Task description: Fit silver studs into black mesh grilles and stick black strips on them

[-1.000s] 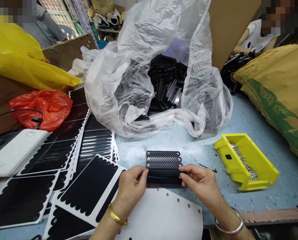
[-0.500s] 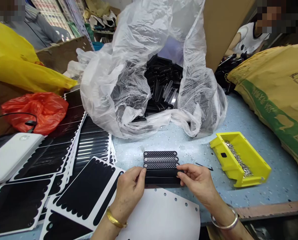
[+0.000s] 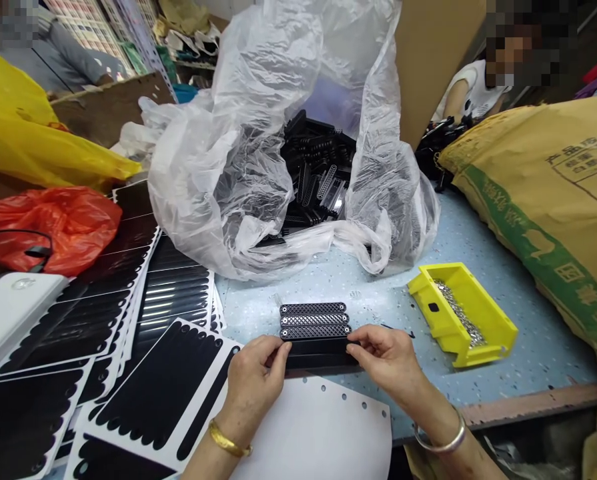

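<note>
Pinched at both ends, we record one smooth black strip [image 3: 315,346], lower centre of the frame: our left hand [image 3: 257,373] has thumb and forefinger brought together on its left end, our right hand [image 3: 385,359] does likewise at its right end. Whether the strip is fixed to what lies under it, we cannot tell. Directly above it in the frame: three lattice-topped bars [image 3: 314,320], black, set side by side in a row. On our wrists: one gold bracelet [image 3: 228,440], left; one silver bangle [image 3: 445,438], right. Below the strip, bottom centre: one white sheet [image 3: 323,433], punched with small holes along its upper edge. Right of centre: one yellow bin [image 3: 443,330] with small metal pieces [image 3: 461,313] inside. Upper centre: one clear plastic bag [image 3: 193,193], its mouth open towards us, holding a heap of black parts [image 3: 318,147]. Lower left: overlapping sheets of black strips [image 3: 163,387], white-edged. Far left: one red plastic bag [image 3: 68,223] and, just below it, one white device [image 3: 18,317]. Right edge: one large sack [image 3: 563,167], tan with a green band. Beneath the work: one speckled blue tabletop [image 3: 393,293].
</note>
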A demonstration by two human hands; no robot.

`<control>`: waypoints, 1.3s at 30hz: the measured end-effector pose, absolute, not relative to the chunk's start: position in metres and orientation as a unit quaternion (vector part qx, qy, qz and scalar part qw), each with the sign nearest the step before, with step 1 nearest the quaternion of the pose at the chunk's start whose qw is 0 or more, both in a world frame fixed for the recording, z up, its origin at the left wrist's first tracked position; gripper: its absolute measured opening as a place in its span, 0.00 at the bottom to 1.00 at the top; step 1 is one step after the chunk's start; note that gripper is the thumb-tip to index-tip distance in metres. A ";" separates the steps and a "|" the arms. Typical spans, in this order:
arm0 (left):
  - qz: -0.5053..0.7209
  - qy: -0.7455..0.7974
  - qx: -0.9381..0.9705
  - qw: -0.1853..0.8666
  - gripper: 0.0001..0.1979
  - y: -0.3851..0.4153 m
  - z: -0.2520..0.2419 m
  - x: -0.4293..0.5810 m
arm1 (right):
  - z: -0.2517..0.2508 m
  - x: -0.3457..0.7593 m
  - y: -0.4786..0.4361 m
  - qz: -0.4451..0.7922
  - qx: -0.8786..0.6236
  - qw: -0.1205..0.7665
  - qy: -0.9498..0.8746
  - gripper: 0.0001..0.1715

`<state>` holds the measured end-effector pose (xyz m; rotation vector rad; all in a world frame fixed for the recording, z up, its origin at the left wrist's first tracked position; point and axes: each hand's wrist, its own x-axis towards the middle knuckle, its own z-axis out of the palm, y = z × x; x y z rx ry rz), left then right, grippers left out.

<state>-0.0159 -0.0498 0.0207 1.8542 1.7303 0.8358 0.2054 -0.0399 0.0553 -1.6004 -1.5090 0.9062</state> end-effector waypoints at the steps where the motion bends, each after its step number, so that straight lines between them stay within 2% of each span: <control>1: 0.305 0.631 0.675 0.230 0.15 -0.050 0.021 -0.016 | 0.057 0.205 -0.041 0.349 -0.623 0.369 -0.595 0.04; 7: 0.302 0.635 0.677 0.218 0.15 -0.050 0.021 -0.016 | 0.064 0.203 -0.050 0.384 -0.624 0.355 -0.581 0.08; 15: 0.302 0.635 0.675 0.223 0.15 -0.050 0.019 -0.016 | 0.066 0.201 -0.056 0.409 -0.636 0.359 -0.547 0.07; 24: 0.303 0.632 0.684 0.203 0.15 -0.048 0.019 -0.016 | 0.073 0.200 -0.063 0.282 -0.600 0.352 -0.661 0.08; 30: 0.293 0.635 0.684 0.210 0.16 -0.049 0.019 -0.017 | 0.075 0.199 -0.057 0.255 -0.602 0.367 -0.662 0.08; 37: 0.292 0.638 0.682 0.208 0.16 -0.049 0.020 -0.016 | 0.069 0.197 -0.045 0.370 -0.640 0.409 -0.534 0.05; 39: 0.290 0.640 0.679 0.212 0.16 -0.049 0.019 -0.016 | 0.065 0.198 -0.043 0.416 -0.649 0.422 -0.477 0.08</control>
